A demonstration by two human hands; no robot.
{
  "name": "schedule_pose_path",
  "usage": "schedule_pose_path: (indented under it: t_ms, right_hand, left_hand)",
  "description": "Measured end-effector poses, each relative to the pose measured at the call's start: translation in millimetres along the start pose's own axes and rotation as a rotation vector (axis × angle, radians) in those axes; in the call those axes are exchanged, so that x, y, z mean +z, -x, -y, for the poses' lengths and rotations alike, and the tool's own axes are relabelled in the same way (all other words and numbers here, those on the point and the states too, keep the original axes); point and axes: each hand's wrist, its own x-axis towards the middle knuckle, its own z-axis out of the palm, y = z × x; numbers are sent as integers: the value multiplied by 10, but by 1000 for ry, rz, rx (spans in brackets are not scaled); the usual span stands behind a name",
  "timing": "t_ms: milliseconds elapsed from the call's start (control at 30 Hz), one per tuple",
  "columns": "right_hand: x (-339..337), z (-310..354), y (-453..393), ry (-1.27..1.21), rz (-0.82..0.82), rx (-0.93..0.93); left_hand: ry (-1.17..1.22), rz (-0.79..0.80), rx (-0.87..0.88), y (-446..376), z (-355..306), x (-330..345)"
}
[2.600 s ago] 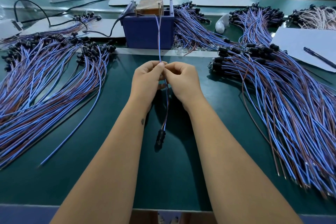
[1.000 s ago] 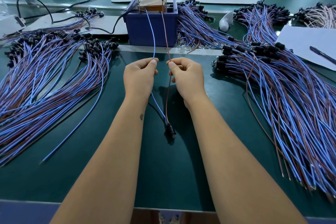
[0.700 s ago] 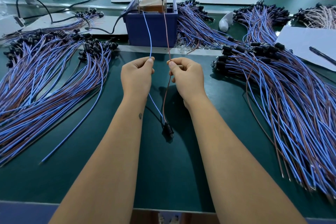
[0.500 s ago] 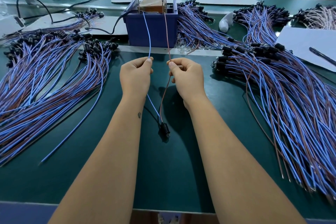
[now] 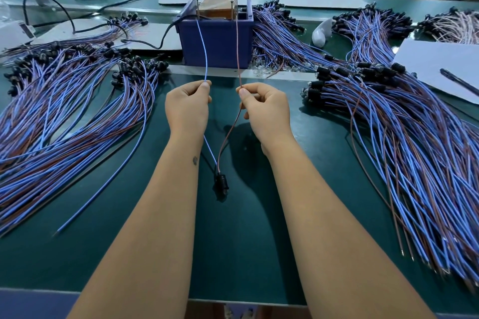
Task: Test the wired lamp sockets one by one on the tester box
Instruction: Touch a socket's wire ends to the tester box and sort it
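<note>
Left hand (image 5: 187,106) pinches blue lead (image 5: 203,49); right hand (image 5: 264,109) pinches brown lead (image 5: 237,44). Both lead tips reach up to pins on blue tester box (image 5: 217,41). Black socket (image 5: 221,182) hangs low between forearms, over green mat (image 5: 246,241). Test of this one appears underway. Big heap of wired sockets at left (image 5: 64,101), another at right (image 5: 401,137); cannot tell which is tested, likely many left.

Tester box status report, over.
Left hand pinches blue wire; right hand pinches brown wire. Both reach tester box pins. Socket dangles. Nothing blocking.
</note>
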Motion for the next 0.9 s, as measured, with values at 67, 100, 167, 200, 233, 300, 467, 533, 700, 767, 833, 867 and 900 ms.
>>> schedule_pose_path:
  t_ms: [67, 100, 167, 200, 233, 300, 467, 533, 700, 767, 833, 867, 900]
  right_hand:
    - [4, -10, -5, 6, 2, -4]
    - [6, -15, -8, 9, 3, -6]
    - [12, -23, -14, 5, 3, -8]
    - [16, -25, -16, 3, 4, -8]
    - [19, -29, -18, 3, 4, -9]
    - [25, -34, -21, 4, 6, -11]
    - [27, -43, -32, 9, 10, -18]
    - [26, -44, -36, 9, 12, -14]
    - [26, -42, -40, 0, 11, -2]
    - [26, -41, -36, 5, 9, -3]
    - [22, -41, -35, 9, 9, -4]
    - [19, -41, -36, 12, 9, -3]
    - [17, -41, -37, 17, 9, -2]
  left_hand:
    - [6, -6, -10, -6, 0, -1]
    - [9, -8, -14, -7, 0, 0]
    - [9, -9, -18, -5, -3, 2]
    - [9, -7, -19, -4, -5, 2]
    - [9, -6, -20, -2, -6, 2]
    - [9, 0, -20, 0, -6, 3]
    - [-9, 17, -2, 15, -17, 20]
    - [-12, 22, 3, 19, -20, 28]
    - [-18, 24, 11, 16, -11, 34]
    - [-16, 22, 11, 9, -9, 32]
    - [-12, 18, 10, -1, -4, 30]
    - [-9, 13, 8, -6, -2, 29]
    - [-6, 9, 6, -10, 0, 29]
